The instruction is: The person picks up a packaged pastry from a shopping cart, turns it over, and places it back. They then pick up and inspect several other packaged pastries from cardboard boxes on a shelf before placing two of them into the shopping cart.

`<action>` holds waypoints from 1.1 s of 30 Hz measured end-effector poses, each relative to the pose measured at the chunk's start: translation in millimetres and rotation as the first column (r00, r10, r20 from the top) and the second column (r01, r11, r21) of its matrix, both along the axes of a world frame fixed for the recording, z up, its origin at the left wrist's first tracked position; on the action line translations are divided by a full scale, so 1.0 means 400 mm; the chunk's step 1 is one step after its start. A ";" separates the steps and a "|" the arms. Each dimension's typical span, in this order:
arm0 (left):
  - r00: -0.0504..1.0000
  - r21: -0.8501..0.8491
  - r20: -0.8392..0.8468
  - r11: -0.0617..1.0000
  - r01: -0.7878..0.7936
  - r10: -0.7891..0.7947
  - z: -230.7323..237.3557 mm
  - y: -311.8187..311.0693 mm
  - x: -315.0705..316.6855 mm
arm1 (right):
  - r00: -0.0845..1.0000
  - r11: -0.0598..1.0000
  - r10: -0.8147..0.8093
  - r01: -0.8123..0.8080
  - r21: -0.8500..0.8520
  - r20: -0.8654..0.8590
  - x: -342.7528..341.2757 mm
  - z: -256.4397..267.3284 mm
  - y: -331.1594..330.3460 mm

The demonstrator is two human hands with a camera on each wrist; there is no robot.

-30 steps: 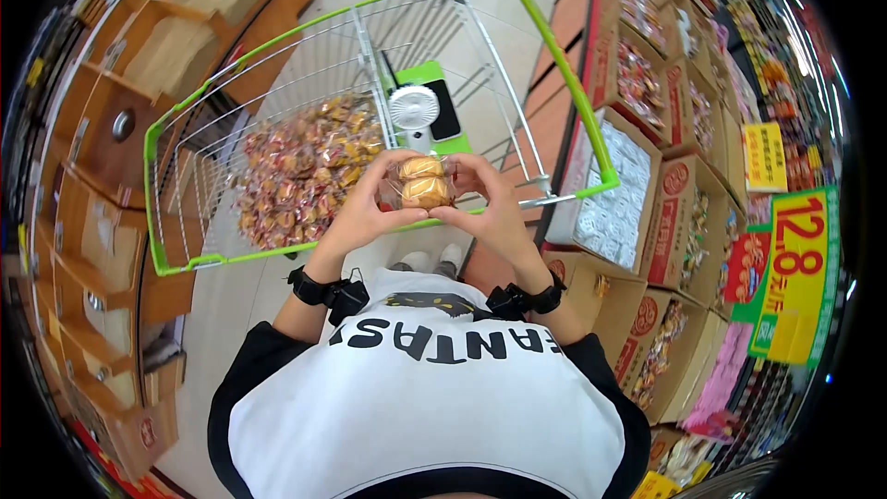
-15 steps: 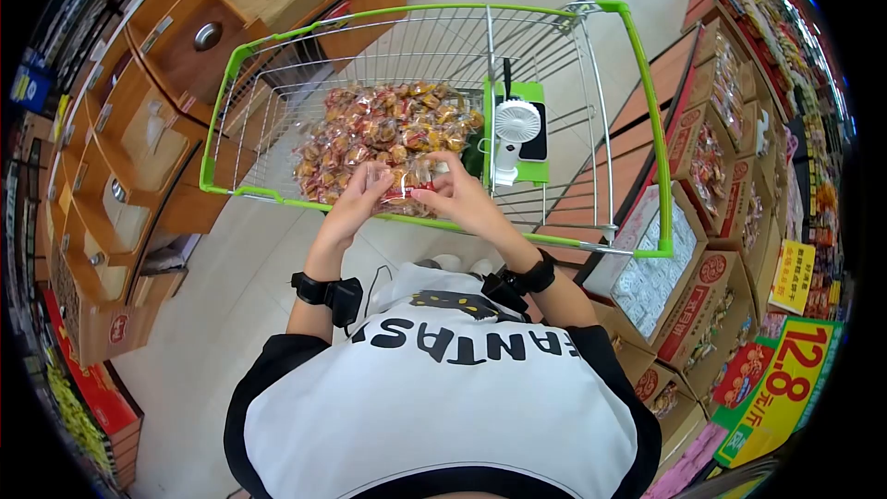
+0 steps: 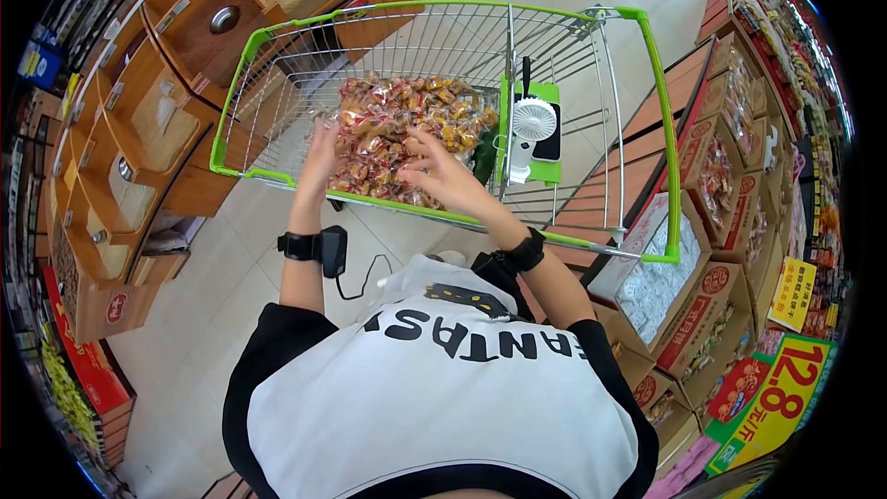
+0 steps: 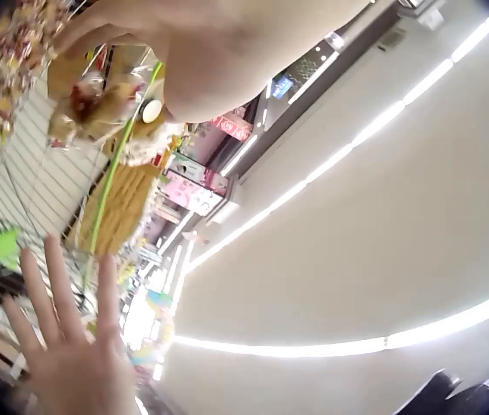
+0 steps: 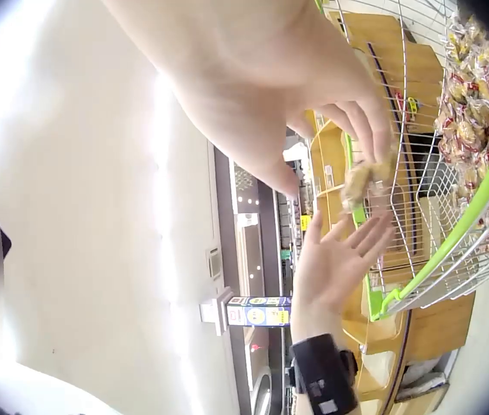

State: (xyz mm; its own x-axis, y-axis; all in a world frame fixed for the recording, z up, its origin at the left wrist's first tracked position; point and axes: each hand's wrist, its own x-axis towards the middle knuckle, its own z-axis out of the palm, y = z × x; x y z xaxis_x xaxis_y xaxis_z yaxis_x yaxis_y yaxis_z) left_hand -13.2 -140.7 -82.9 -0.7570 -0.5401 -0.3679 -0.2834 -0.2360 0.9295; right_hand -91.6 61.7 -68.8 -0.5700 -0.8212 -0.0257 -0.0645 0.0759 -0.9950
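Both hands are spread over the shopping cart (image 3: pixel 397 199), apart from each other. My left hand (image 3: pixel 319 157) has its fingers extended toward the pile of wrapped snacks (image 3: pixel 379 162). To its right, my right hand (image 3: pixel 442 171) has loose, parted fingers. A clear-wrapped pastry packet (image 5: pixel 361 183) shows between the two hands in the right wrist view, with neither hand's fingers curled round it. In the left wrist view the packet (image 4: pixel 98 104) is blurred and appears close to the left fingers, while the right palm (image 4: pixel 80 372) shows spread fingers.
A white handheld fan (image 3: pixel 533 120) and a phone (image 3: pixel 547 143) sit on a green board at the cart's handle end. Wooden display bins (image 3: pixel 139 157) line the left. Cardboard boxes of packaged sweets (image 3: pixel 707 314) and a price sign (image 3: pixel 776 402) stand on the right.
The hands held the pastry packet between them, lowered it toward the snack pile, then parted and let it go. The head view has also shifted, showing the cart farther right.
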 end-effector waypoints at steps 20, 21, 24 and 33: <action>0.802 -0.213 -0.062 0.793 0.571 -0.594 -0.004 0.222 -0.132 | 0.994 0.996 0.042 -0.049 0.071 0.104 0.013 0.040 0.223; 0.768 -0.224 -0.095 0.765 0.604 -0.634 0.027 0.248 -0.132 | 0.990 0.998 0.058 -0.063 0.030 0.125 0.016 0.061 0.239; 0.685 -0.239 -0.190 0.710 0.662 -0.703 0.054 0.304 -0.144 | 0.992 0.998 0.063 -0.062 -0.007 0.113 0.022 0.107 0.287; 0.446 -0.041 -0.493 0.532 0.846 -0.747 0.152 0.443 -0.161 | 0.983 0.982 -0.180 0.181 -0.061 0.023 0.047 0.171 0.438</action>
State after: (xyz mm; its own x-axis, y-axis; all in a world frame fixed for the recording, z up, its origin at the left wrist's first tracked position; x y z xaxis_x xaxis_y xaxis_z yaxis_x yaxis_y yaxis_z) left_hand -77.8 36.4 -22.1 -0.9022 0.4246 0.0760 -0.0534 -0.2847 0.9571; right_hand -72.8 237.0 -0.2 -0.7091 -0.7050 0.0114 -0.0383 0.0223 -0.9990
